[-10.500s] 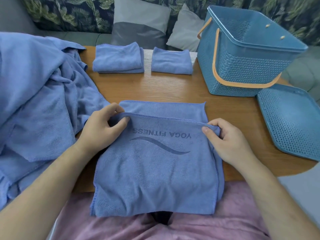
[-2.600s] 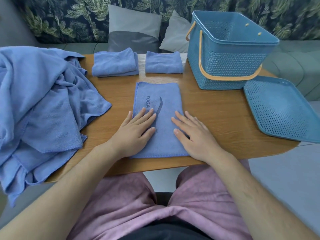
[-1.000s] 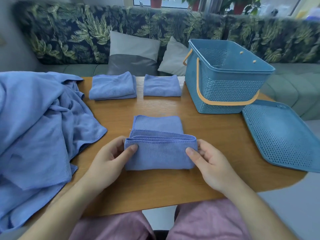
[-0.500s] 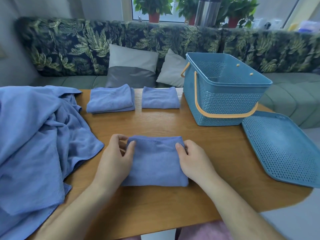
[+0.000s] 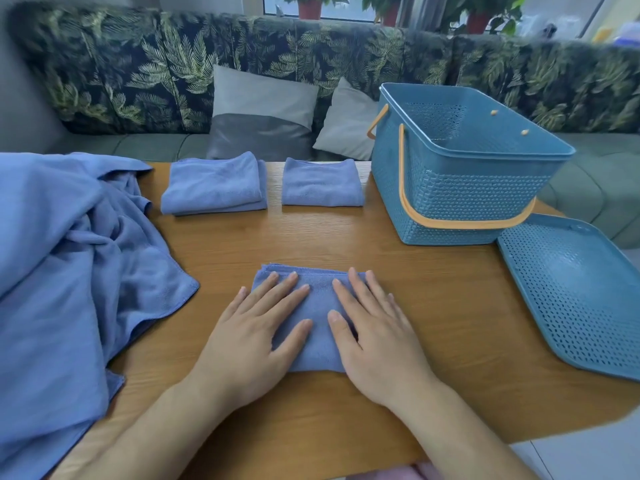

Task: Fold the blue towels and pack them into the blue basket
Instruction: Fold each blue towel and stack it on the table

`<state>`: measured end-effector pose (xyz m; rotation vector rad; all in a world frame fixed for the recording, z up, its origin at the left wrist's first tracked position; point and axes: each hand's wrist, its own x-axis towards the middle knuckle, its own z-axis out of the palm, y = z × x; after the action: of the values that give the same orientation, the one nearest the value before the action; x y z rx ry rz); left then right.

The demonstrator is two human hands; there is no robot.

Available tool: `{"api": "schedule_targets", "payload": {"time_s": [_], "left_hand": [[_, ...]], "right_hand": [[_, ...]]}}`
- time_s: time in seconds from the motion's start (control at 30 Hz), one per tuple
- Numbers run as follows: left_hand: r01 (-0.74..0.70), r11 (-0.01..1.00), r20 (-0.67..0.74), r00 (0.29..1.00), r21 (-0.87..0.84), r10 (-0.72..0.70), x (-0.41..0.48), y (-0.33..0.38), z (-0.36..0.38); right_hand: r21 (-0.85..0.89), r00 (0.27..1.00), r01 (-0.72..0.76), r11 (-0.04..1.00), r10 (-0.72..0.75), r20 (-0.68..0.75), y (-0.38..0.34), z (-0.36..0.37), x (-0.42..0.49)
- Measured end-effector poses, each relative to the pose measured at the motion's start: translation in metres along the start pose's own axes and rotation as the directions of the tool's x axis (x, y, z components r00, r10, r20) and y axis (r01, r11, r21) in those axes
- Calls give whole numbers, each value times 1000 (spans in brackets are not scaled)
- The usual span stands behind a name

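Observation:
A small folded blue towel lies on the wooden table in front of me. My left hand and my right hand press flat on it side by side, fingers straight and spread. Two more folded blue towels sit at the table's far edge, one on the left and one on the right. The blue basket with an orange handle stands open at the back right; nothing shows inside it. A heap of unfolded blue towels covers the table's left side.
The basket's perforated blue lid lies flat at the right edge of the table. Behind the table runs a leaf-patterned sofa with grey cushions. Bare wood shows between the folded towels and my hands.
Over the last second I folded the towel's near half over onto itself; my fingers have let go of its edges and now lie flat on top. The view tilted upward.

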<state>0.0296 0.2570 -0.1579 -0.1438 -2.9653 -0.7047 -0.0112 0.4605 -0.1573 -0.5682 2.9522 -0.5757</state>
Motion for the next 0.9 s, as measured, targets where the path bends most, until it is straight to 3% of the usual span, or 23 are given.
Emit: {"api": "schedule_targets", "payload": {"time_s": [0.17,0.3,0.47,0.53,0.63,0.73,0.9], "left_hand": [[128,990,-99,987,52,-123,-4,2,5],[223,973,-132,968,67,-212,-10,9,8],[101,994,-204,973,-43,-108,-8,6,8],[21,986,-242,968,-163,-60,-3,5,7],[-19,929,-295,950,-371,-98,18,9,-9],[-36,898,-330,936,-439,-124,72,11,-36],[28,947,-279,952,-321,-123,202,-1,-65]], "right_hand": [[-35,985,-159,987,156,-78,-3,5,-8],[-15,978,-93,996,88,-190,-5,7,-15],[250,973,3,968,54,-222,-10,2,-14],[375,978,30,927,51,-203,-12,-5,-10],[451,972,17,892,91,-218,-15,-25,15],[406,966,42,913,67,-251,-18,-52,71],[204,956,0,979,60,-287,-19,-91,198]]}}
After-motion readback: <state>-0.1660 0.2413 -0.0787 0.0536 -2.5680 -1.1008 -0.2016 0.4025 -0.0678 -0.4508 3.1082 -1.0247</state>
